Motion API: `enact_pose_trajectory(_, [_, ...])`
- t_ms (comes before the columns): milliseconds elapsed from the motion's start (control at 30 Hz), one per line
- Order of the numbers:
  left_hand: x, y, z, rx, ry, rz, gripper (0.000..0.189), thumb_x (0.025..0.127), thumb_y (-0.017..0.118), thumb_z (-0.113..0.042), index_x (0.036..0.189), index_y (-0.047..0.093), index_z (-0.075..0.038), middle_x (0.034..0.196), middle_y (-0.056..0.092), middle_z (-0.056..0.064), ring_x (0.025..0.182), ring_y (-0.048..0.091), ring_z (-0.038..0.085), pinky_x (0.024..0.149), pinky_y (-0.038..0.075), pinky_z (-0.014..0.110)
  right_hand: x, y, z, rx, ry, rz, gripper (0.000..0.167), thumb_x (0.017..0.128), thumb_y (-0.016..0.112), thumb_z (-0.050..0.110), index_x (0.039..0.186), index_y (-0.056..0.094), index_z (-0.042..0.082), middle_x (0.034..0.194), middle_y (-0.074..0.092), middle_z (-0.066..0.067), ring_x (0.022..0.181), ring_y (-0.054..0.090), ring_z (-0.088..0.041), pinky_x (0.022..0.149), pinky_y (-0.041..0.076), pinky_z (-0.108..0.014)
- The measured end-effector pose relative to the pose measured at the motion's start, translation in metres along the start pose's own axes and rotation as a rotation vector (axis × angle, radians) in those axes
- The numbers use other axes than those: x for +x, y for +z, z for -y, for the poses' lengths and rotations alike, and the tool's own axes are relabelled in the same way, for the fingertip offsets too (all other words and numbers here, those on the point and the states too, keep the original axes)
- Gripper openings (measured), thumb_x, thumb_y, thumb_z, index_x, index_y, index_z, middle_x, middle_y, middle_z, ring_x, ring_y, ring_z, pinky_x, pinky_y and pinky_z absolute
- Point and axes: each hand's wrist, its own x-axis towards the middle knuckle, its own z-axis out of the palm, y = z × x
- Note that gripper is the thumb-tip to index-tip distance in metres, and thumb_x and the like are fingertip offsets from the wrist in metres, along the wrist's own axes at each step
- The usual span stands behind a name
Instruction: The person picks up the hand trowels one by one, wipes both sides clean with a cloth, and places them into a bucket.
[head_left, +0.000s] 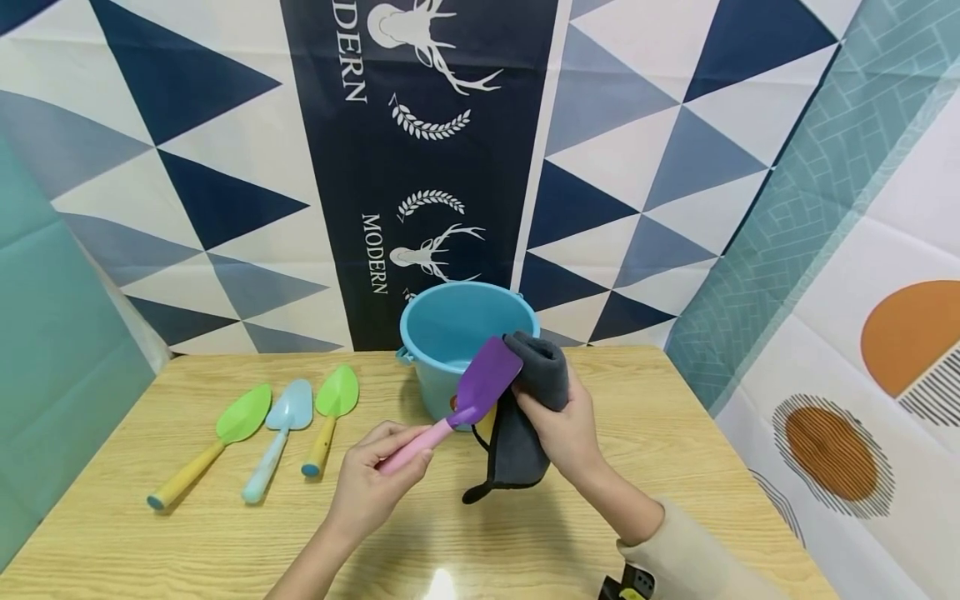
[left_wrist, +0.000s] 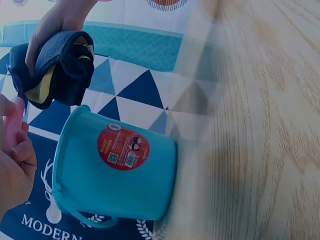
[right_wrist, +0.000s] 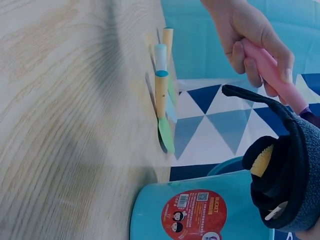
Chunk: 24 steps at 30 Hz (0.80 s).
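My left hand point(head_left: 380, 479) grips the pink handle of a toy shovel point(head_left: 487, 379) with a purple blade, held up over the table in front of the bucket. In my right hand point(head_left: 566, 417) is a bunched dark grey cloth point(head_left: 542, 375) with black edging, a loop and a yellow side. The cloth lies against the tip and right edge of the purple blade. Behind both hands stands a blue bucket point(head_left: 438, 375); its red label point(left_wrist: 123, 146) shows in the left wrist view. The right wrist view shows the left fingers point(right_wrist: 252, 70) curled round the pink handle.
To the left on the wooden table point(head_left: 600, 517) lie a green shovel with a yellow handle point(head_left: 243, 414), a light blue shovel point(head_left: 291, 406) and a smaller green shovel point(head_left: 337, 392). Patterned cloth walls point(head_left: 630, 167) surround the table at the back and sides.
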Motion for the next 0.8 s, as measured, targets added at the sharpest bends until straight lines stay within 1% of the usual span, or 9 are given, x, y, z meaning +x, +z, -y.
enact_pose_trajectory(100, [0.001, -0.001, -0.001, -0.008, -0.019, -0.005, 0.027, 0.076, 0.075, -0.006, 0.101, 0.073, -0.013, 0.088, 0.064, 0.002, 0.071, 0.054, 0.008, 0.054, 0.048, 0.023, -0.001, 0.001, 0.000, -0.005, 0.011, 0.006, 0.052, 0.086, 0.062, 0.002, 0.135, 0.046, 0.011, 0.127, 0.054, -0.011, 0.105, 0.058, -0.004, 0.084, 0.052, -0.023])
enact_pose_trajectory(233, [0.002, -0.003, -0.004, -0.029, -0.081, -0.024, 0.027, 0.075, 0.076, -0.006, 0.100, 0.071, -0.014, 0.082, 0.062, 0.001, 0.065, 0.052, 0.008, 0.051, 0.046, 0.022, -0.004, 0.004, -0.003, -0.032, -0.002, 0.020, 0.051, 0.084, 0.064, 0.001, 0.132, 0.048, 0.010, 0.121, 0.057, -0.012, 0.101, 0.058, -0.005, 0.082, 0.051, -0.024])
enact_pose_trajectory(333, [0.004, -0.003, -0.007, -0.058, -0.132, -0.047, 0.027, 0.075, 0.075, -0.005, 0.100, 0.069, -0.012, 0.077, 0.060, 0.001, 0.062, 0.051, 0.008, 0.049, 0.045, 0.022, -0.008, 0.008, -0.006, -0.049, -0.043, 0.065, 0.052, 0.083, 0.065, 0.000, 0.131, 0.048, 0.008, 0.119, 0.058, -0.014, 0.100, 0.058, -0.005, 0.082, 0.052, -0.025])
enact_pose_trajectory(400, [0.005, -0.003, -0.009, -0.073, -0.150, -0.061, 0.026, 0.076, 0.075, -0.005, 0.100, 0.068, -0.010, 0.075, 0.059, 0.001, 0.061, 0.051, 0.008, 0.049, 0.045, 0.022, -0.011, 0.011, -0.008, -0.060, -0.073, 0.101, 0.052, 0.082, 0.065, 0.000, 0.131, 0.049, 0.008, 0.118, 0.058, -0.015, 0.100, 0.057, -0.006, 0.082, 0.052, -0.026])
enact_pose_trajectory(467, [0.007, -0.004, -0.011, -0.078, -0.158, -0.074, 0.025, 0.076, 0.075, -0.005, 0.099, 0.067, -0.010, 0.073, 0.058, 0.001, 0.061, 0.050, 0.008, 0.049, 0.044, 0.022, -0.013, 0.013, -0.010, -0.070, -0.092, 0.136, 0.050, 0.082, 0.066, 0.000, 0.129, 0.050, 0.007, 0.117, 0.059, -0.015, 0.099, 0.058, -0.007, 0.081, 0.052, -0.027])
enact_pose_trajectory(567, [0.008, -0.005, -0.012, -0.074, -0.164, -0.092, 0.024, 0.076, 0.075, -0.006, 0.099, 0.067, -0.010, 0.071, 0.057, 0.001, 0.060, 0.049, 0.008, 0.048, 0.043, 0.022, -0.014, 0.014, -0.011, -0.092, -0.092, 0.168, 0.049, 0.082, 0.066, 0.000, 0.128, 0.051, 0.007, 0.116, 0.059, -0.015, 0.099, 0.058, -0.009, 0.081, 0.052, -0.027])
enact_pose_trajectory(633, [0.009, -0.005, -0.013, -0.073, -0.171, -0.098, 0.024, 0.076, 0.075, -0.006, 0.099, 0.067, -0.009, 0.071, 0.056, 0.001, 0.060, 0.049, 0.008, 0.048, 0.044, 0.022, -0.013, 0.013, -0.011, -0.097, -0.072, 0.155, 0.050, 0.082, 0.066, 0.001, 0.129, 0.050, 0.008, 0.117, 0.059, -0.014, 0.100, 0.058, -0.009, 0.082, 0.052, -0.027])
enact_pose_trajectory(667, [0.009, -0.006, -0.012, -0.075, -0.178, -0.100, 0.024, 0.077, 0.075, -0.007, 0.099, 0.067, -0.009, 0.071, 0.056, 0.001, 0.060, 0.049, 0.008, 0.048, 0.044, 0.022, -0.012, 0.012, -0.010, -0.098, -0.063, 0.133, 0.051, 0.082, 0.066, 0.001, 0.130, 0.050, 0.009, 0.118, 0.059, -0.013, 0.100, 0.058, -0.009, 0.082, 0.052, -0.027])
enact_pose_trajectory(800, [0.009, -0.008, -0.011, -0.076, -0.197, -0.108, 0.025, 0.077, 0.075, -0.007, 0.100, 0.067, -0.008, 0.072, 0.056, 0.000, 0.061, 0.049, 0.008, 0.049, 0.043, 0.021, -0.005, 0.009, -0.004, -0.074, -0.065, -0.007, 0.052, 0.083, 0.066, 0.001, 0.131, 0.050, 0.011, 0.119, 0.059, -0.009, 0.101, 0.057, -0.006, 0.082, 0.051, -0.023])
